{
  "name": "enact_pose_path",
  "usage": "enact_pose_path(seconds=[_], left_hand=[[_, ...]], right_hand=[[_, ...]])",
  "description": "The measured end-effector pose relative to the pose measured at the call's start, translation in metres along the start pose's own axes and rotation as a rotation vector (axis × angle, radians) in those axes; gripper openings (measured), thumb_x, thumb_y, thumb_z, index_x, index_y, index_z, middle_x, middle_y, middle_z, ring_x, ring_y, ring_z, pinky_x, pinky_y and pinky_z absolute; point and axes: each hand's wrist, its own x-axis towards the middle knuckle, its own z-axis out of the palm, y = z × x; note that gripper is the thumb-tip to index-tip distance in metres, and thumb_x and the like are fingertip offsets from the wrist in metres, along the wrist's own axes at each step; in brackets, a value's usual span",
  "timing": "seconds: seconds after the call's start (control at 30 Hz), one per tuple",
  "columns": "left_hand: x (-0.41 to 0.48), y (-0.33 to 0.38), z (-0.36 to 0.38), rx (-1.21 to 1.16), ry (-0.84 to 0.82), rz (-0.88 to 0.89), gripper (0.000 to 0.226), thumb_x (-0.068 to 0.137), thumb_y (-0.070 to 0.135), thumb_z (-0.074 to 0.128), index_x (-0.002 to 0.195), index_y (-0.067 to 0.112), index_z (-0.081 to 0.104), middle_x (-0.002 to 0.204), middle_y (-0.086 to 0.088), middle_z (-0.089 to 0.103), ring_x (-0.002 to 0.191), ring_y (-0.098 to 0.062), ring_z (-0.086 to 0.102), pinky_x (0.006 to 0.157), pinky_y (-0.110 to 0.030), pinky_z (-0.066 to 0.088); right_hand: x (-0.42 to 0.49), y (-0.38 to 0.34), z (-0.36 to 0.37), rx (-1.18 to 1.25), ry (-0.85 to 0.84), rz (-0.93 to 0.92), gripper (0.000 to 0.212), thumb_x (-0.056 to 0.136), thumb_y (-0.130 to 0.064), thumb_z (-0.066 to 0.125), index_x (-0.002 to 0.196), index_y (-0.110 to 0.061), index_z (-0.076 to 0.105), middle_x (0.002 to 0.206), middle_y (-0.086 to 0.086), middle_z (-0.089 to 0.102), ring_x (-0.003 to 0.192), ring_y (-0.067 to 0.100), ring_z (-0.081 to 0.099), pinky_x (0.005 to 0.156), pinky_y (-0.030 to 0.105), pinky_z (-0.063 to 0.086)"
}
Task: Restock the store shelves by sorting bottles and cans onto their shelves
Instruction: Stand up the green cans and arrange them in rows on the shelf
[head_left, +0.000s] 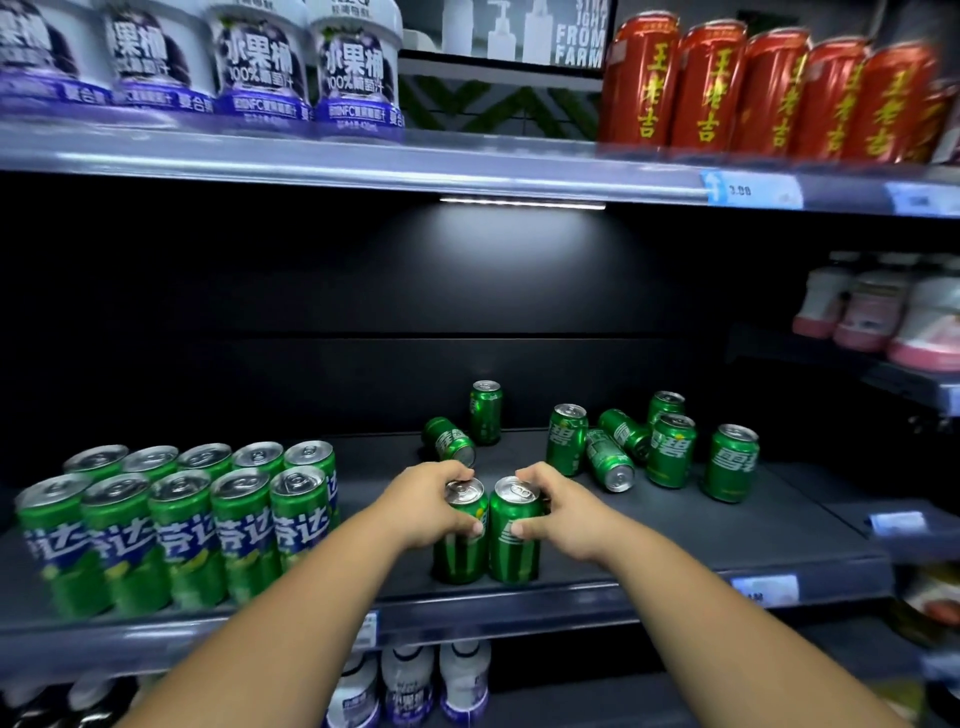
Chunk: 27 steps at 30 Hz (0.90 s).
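Head cam: both hands are curled round upright green cans near the front edge of the middle shelf (675, 540), left hand (431, 506) gripping the left can (462, 535), right hand (563, 512) gripping the right can (514, 535), cans touching. Loose cans (670, 449) scattered at 1 o'clock, some tipped over, neat green rows (176, 525) at 9 o'clock

one head-worn wide-angle view, close to the middle shelf (597, 587), facing forward and slightly down; shelf edges bow, forearms enter from the frame's bottom.
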Motion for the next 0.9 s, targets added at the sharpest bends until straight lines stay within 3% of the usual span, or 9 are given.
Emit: enact_pose_path(seconds=[0.17, 0.33, 0.53, 0.63, 0.73, 0.83, 0.9], left_hand=[[-0.008, -0.003, 0.003, -0.003, 0.008, 0.017, 0.083, 0.06, 0.041, 0.091, 0.135, 0.031, 0.057, 0.132, 0.011, 0.061, 0.116, -0.007, 0.058, 0.096, -0.023, 0.046], [-0.014, -0.007, 0.002, -0.013, -0.002, 0.034, 0.092, 0.056, 0.025, 0.093, 0.139, 0.032, 0.054, 0.138, 0.008, 0.056, 0.122, -0.009, 0.054, 0.101, -0.024, 0.043], [-0.015, -0.016, 0.011, -0.07, 0.032, 0.081, 0.092, 0.058, 0.023, 0.093, 0.14, 0.034, 0.052, 0.132, 0.009, 0.053, 0.122, -0.01, 0.053, 0.103, -0.024, 0.041], [-0.021, -0.025, 0.023, -0.13, 0.071, 0.075, 0.096, 0.057, 0.03, 0.09, 0.141, 0.044, 0.044, 0.132, 0.014, 0.054, 0.12, -0.007, 0.054, 0.104, -0.028, 0.044], [-0.029, -0.034, 0.035, -0.302, 0.073, -0.009, 0.094, 0.048, 0.038, 0.089, 0.129, 0.048, 0.042, 0.122, 0.02, 0.063, 0.11, -0.003, 0.062, 0.1, -0.034, 0.05], [-0.035, -0.044, 0.05, -0.308, 0.054, -0.04, 0.094, 0.048, 0.039, 0.091, 0.13, 0.041, 0.046, 0.116, 0.02, 0.067, 0.109, -0.001, 0.063, 0.101, -0.035, 0.05], [-0.038, -0.048, 0.058, -0.302, 0.075, -0.055, 0.089, 0.051, 0.036, 0.092, 0.128, 0.037, 0.047, 0.114, 0.021, 0.067, 0.109, 0.0, 0.062, 0.1, -0.03, 0.049]], right_hand=[[-0.015, -0.013, 0.0, -0.014, 0.003, 0.015, 0.068, 0.073, -0.036, 0.083, 0.132, -0.033, 0.048, 0.137, -0.005, 0.054, 0.123, 0.014, 0.053, 0.109, 0.039, 0.043], [-0.012, -0.008, -0.001, 0.037, -0.008, 0.008, 0.075, 0.056, -0.055, 0.078, 0.124, -0.043, 0.049, 0.132, -0.01, 0.057, 0.121, 0.011, 0.057, 0.107, 0.043, 0.047], [-0.013, -0.003, 0.002, 0.082, -0.018, -0.012, 0.07, 0.057, -0.057, 0.077, 0.12, -0.049, 0.049, 0.129, -0.017, 0.059, 0.116, 0.008, 0.06, 0.103, 0.044, 0.051], [-0.017, -0.001, 0.008, 0.096, 0.034, -0.029, 0.063, 0.066, -0.038, 0.083, 0.119, -0.05, 0.05, 0.123, -0.016, 0.064, 0.11, 0.005, 0.063, 0.102, 0.038, 0.051], [-0.024, 0.005, 0.022, 0.082, 0.076, -0.051, 0.089, 0.07, -0.018, 0.084, 0.136, -0.053, 0.036, 0.12, -0.017, 0.063, 0.105, 0.0, 0.063, 0.094, 0.027, 0.053], [-0.029, 0.014, 0.038, 0.14, 0.161, -0.05, 0.095, 0.074, -0.015, 0.083, 0.144, -0.047, 0.028, 0.125, -0.021, 0.059, 0.111, -0.004, 0.058, 0.094, 0.019, 0.048], [-0.031, 0.019, 0.046, 0.144, 0.2, -0.031, 0.084, 0.072, -0.022, 0.084, 0.137, -0.045, 0.036, 0.123, -0.02, 0.061, 0.113, -0.001, 0.059, 0.1, 0.027, 0.049]])
